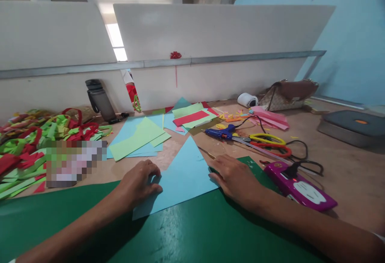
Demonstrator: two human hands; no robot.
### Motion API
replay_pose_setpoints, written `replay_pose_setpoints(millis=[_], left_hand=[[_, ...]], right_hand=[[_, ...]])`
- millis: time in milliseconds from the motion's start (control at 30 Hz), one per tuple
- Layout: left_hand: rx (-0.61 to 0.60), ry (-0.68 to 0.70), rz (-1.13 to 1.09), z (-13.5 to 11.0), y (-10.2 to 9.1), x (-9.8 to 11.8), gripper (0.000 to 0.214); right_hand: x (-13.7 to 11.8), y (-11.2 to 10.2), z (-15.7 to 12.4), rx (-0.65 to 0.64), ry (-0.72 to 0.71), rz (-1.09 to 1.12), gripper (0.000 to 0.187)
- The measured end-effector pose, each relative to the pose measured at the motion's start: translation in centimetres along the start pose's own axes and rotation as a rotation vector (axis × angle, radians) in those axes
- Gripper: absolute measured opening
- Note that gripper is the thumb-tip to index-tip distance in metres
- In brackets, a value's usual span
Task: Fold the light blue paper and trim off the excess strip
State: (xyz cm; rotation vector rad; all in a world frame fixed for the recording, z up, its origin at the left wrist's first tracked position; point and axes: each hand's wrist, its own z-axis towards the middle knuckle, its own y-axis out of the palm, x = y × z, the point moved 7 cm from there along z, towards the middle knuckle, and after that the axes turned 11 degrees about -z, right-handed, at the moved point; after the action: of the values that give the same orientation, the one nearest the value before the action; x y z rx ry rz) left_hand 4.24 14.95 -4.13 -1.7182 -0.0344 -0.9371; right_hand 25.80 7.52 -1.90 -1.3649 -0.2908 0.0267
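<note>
- Green mat [192,235] lies nearest, cut off by the bottom edge. Both forearms cross it, and their elbows are out of view.
- Blue sheet [183,179] lies flat and turned like a diamond. Its near half is on the mat and its far corner is on the brown surface [345,170].
- Left hand [138,183] rests on the sheet's left corner with its fingers curled together. Their tips are hidden, so whether they pinch the edge cannot be told.
- Right hand [236,179] lies flat on the right corner with its fingers straight and side by side, gripping nothing.
- A pixelated patch [75,162] covers part of the strip pile [27,146] on the left.
- Purple power strip [300,191] sits just right of the right hand with a cable plugged in. Its markings are too small to read.
- Glue gun [221,133] and scissors [267,138] lie beyond the right hand, near the sheet's far corner.
- Bare surface lies between the sheet and the paper stack [138,138], and more lies right of the power strip, towards the grey box [351,126].
</note>
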Motion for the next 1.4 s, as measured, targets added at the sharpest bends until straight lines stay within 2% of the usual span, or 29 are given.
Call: replay_pose_setpoints(millis=[200, 433, 767, 867, 1000, 1133, 1267, 1400], left_hand=[[-0.032, -0.028, -0.036, 0.1, -0.2, 0.1, 0.020], [-0.025, -0.057, -0.050, 0.7, -0.3, 0.2, 0.032], [-0.027, -0.012, -0.111, 1.4, -0.5, 0.0, 0.021], [-0.024, 0.018, -0.101, 1.7, -0.1, 0.9, 0.020], [-0.005, 0.099, -0.016, 2.8, 0.5, 3.6, 0.034], [-0.041, 0.182, 0.080, 3.9, 1.5, 5.8, 0.029], [-0.053, 0.233, 0.120, 3.8, 2.4, 6.0, 0.026], [-0.029, 0.269, 0.132, 3.0, 2.8, 5.7, 0.020]], right_hand=[[-0.6, 1.0, -0.1, 0.098, -0.069, 0.037, 0.015], [-0.5, 1.1, -0.2, 0.153, -0.078, 0.027, 0.016], [-0.5, 1.1, -0.1, 0.146, -0.080, 0.014, 0.017], [-0.5, 1.2, -0.1, 0.131, -0.074, 0.015, 0.018], [-0.5, 1.3, 0.0, 0.084, -0.036, 0.014, 0.012], [0.4, 1.1, 0.6, 0.015, 0.053, 0.060, 0.018], [1.0, 0.6, 2.3, -0.038, 0.101, 0.113, 0.020], [0.7, 0.8, 4.5, -0.100, 0.127, 0.160, 0.018]])
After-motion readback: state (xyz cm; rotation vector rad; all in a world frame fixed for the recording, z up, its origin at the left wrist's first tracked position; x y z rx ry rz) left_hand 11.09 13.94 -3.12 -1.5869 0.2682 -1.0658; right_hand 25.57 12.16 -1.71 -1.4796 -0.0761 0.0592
